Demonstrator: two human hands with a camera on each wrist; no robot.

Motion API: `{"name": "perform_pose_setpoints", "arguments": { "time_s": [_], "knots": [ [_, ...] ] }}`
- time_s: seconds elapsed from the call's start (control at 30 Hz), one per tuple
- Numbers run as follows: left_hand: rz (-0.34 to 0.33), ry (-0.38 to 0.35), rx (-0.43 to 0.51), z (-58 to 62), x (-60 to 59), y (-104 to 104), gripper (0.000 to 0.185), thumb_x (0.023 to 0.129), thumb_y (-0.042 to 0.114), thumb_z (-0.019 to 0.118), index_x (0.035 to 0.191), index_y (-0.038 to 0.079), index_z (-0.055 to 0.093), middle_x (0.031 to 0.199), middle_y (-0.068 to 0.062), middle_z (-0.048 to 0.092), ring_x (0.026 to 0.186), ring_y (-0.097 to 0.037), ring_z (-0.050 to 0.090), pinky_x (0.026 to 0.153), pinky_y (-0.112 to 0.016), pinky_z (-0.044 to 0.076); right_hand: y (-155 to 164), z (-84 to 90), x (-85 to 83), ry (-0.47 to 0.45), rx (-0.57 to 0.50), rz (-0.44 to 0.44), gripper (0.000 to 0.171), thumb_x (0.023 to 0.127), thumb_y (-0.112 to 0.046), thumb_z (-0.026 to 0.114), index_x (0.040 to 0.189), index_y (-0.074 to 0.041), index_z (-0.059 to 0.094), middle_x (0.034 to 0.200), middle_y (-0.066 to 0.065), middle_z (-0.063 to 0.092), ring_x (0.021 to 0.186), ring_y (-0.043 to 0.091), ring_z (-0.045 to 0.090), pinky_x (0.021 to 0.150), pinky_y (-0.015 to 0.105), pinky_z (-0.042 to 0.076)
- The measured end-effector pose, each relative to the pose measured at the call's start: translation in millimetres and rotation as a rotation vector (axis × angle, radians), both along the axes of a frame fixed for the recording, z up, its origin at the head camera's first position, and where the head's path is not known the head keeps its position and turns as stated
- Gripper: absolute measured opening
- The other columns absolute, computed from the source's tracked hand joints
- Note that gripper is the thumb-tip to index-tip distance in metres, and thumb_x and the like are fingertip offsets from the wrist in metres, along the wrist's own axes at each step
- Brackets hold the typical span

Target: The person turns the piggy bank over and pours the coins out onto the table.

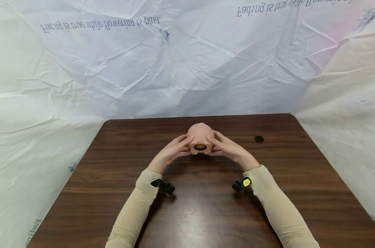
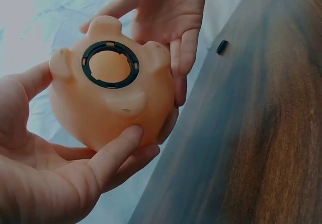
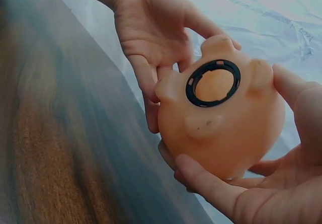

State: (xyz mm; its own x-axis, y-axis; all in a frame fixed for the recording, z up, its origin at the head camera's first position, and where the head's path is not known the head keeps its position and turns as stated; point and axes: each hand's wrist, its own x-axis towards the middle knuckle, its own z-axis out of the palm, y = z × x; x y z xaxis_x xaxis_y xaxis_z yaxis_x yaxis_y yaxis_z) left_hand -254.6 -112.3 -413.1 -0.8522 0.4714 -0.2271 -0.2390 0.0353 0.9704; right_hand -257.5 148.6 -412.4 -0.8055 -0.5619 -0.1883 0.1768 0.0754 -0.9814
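Both hands hold a pink piggy bank [image 1: 200, 134] just above the middle of the dark wooden table [image 1: 206, 213]. Its underside faces me, with stubby feet and an open hole ringed in black [image 1: 200, 147]. My left hand [image 1: 181, 145] cups its left side, thumb and fingers curled round it. My right hand [image 1: 219, 144] grips the right side the same way. In the left wrist view the piggy bank [image 2: 110, 108] rests in my left hand [image 2: 65, 173], with the right hand [image 2: 171, 27] behind it. The right wrist view shows the piggy bank [image 3: 226, 128] between my right hand [image 3: 282, 194] and left hand [image 3: 151, 38].
A small black round cap [image 1: 259, 138] lies on the table to the right of the hands, also seen as the cap [image 2: 222, 46] in the left wrist view. Crumpled white sheeting [image 1: 187, 62] with printed text walls in the table's back and sides.
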Motion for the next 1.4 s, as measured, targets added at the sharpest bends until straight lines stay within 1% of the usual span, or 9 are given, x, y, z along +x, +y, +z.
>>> {"name": "perform_pose_setpoints", "arguments": {
  "time_s": [0.27, 0.4, 0.63, 0.73, 0.83, 1.0, 1.13, 1.27, 1.4],
  "knots": [
    [0.022, -0.022, -0.038, -6.8, 0.2, 3, 0.07, 0.105, 0.047, 0.05, 0.158, 0.008, 0.028, 0.147, -0.019, 0.048, 0.127, -0.035, 0.056, 0.106, -0.045, 0.047, -9, -6.2, -0.4, -0.016, 0.068, -0.016, 0.083, 0.105, -0.051, 0.045, 0.162, -0.009, 0.003, 0.151, 0.027, 0.039, 0.128, 0.039, 0.054, 0.106, 0.048, 0.046],
    [0.054, 0.005, 0.0, 7.1, 2.5, 5, 0.068, 0.105, 0.045, 0.052, 0.159, 0.009, 0.029, 0.147, -0.018, 0.049, 0.125, -0.035, 0.057, 0.106, -0.047, 0.047, -12, 6.7, -0.1, 0.028, 0.074, -0.051, 0.081, 0.105, -0.053, 0.045, 0.163, -0.009, 0.007, 0.152, 0.025, 0.038, 0.131, 0.039, 0.051, 0.108, 0.05, 0.044],
    [0.099, 0.436, 0.132, 58.6, 28.0, -1, 0.074, 0.097, 0.04, 0.069, 0.159, 0.027, 0.03, 0.151, -0.009, 0.045, 0.127, -0.036, 0.054, 0.101, -0.045, 0.051, -16, 57.7, 26.4, 0.466, -0.008, -0.121, 0.079, 0.103, -0.04, 0.059, 0.163, -0.031, 0.009, 0.163, 0.01, 0.026, 0.144, 0.031, 0.038, 0.108, 0.051, 0.044],
    [0.103, 0.56, 0.148, 65.1, 30.7, -4, 0.082, 0.091, 0.043, 0.075, 0.159, 0.031, 0.03, 0.155, -0.005, 0.041, 0.133, -0.029, 0.049, 0.099, -0.047, 0.052, -15, 66.0, 31.1, 0.537, -0.088, -0.116, 0.084, 0.1, -0.033, 0.065, 0.162, -0.037, 0.01, 0.164, 0.007, 0.024, 0.147, 0.03, 0.033, 0.106, 0.048, 0.046],
    [0.107, 0.483, 0.148, 51.8, 20.3, -1, 0.08, 0.093, 0.043, 0.073, 0.159, 0.027, 0.032, 0.152, -0.006, 0.043, 0.128, -0.029, 0.054, 0.1, -0.051, 0.05, -14, 55.4, 22.0, 0.448, -0.073, -0.12, 0.08, 0.101, -0.035, 0.063, 0.162, -0.034, 0.012, 0.161, 0.01, 0.03, 0.141, 0.032, 0.042, 0.105, 0.047, 0.047],
    [0.118, 0.149, 0.055, 20.3, -0.4, 6, 0.073, 0.1, 0.045, 0.061, 0.159, 0.015, 0.029, 0.145, -0.014, 0.049, 0.12, -0.033, 0.061, 0.104, -0.05, 0.047, -16, 21.7, 0.0, 0.153, 0.018, -0.114, 0.077, 0.104, -0.049, 0.051, 0.163, -0.019, 0.012, 0.155, 0.018, 0.035, 0.132, 0.037, 0.05, 0.109, 0.05, 0.043],
    [0.127, 0.041, -0.018, 8.4, -6.0, 5, 0.076, 0.102, 0.047, 0.057, 0.16, 0.01, 0.024, 0.149, -0.018, 0.045, 0.127, -0.035, 0.056, 0.103, -0.047, 0.049, -19, 6.7, -7.6, 0.052, 0.008, -0.091, 0.079, 0.105, -0.049, 0.047, 0.163, -0.011, 0.008, 0.156, 0.022, 0.032, 0.134, 0.04, 0.048, 0.109, 0.048, 0.043],
    [0.12, 0.047, -0.01, 10.1, -6.3, 4, 0.077, 0.101, 0.048, 0.058, 0.16, 0.01, 0.025, 0.148, -0.016, 0.046, 0.124, -0.034, 0.058, 0.101, -0.044, 0.051, -21, 9.9, -8.1, 0.057, 0.017, -0.091, 0.08, 0.105, -0.05, 0.048, 0.163, -0.011, 0.008, 0.156, 0.023, 0.033, 0.133, 0.04, 0.048, 0.109, 0.049, 0.043],
    [0.118, 0.282, 0.099, 41.2, 6.2, 8, 0.076, 0.099, 0.036, 0.067, 0.16, 0.016, 0.026, 0.15, -0.011, 0.044, 0.122, -0.031, 0.059, 0.098, -0.042, 0.053, -23, 47.9, 6.7, 0.27, -0.013, -0.133, 0.083, 0.102, -0.037, 0.061, 0.163, -0.021, 0.009, 0.158, 0.015, 0.032, 0.135, 0.033, 0.048, 0.106, 0.048, 0.046]
  ]
}}
